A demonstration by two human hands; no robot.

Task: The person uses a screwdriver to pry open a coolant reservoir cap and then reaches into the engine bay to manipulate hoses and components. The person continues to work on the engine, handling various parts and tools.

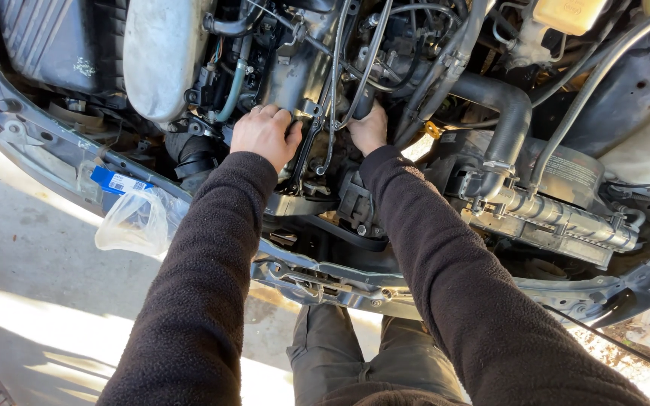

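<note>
Both my arms, in dark fleece sleeves, reach into an open car engine bay. My left hand (265, 133) rests curled on a grey metal engine part (295, 71), its fingers folded over the edge; what it holds is hidden. My right hand (369, 129) reaches under a bundle of black cables and hoses (355, 68), fingers buried among them and out of sight. A thin metal bracket (306, 154) hangs between the two hands.
A thick black hose (502, 105) bends down on the right to a metal radiator part (558, 218). A silver cover (161, 56) sits upper left. A clear plastic bag (135, 219) with a blue tag hangs off the front frame rail (325, 282). Concrete floor below.
</note>
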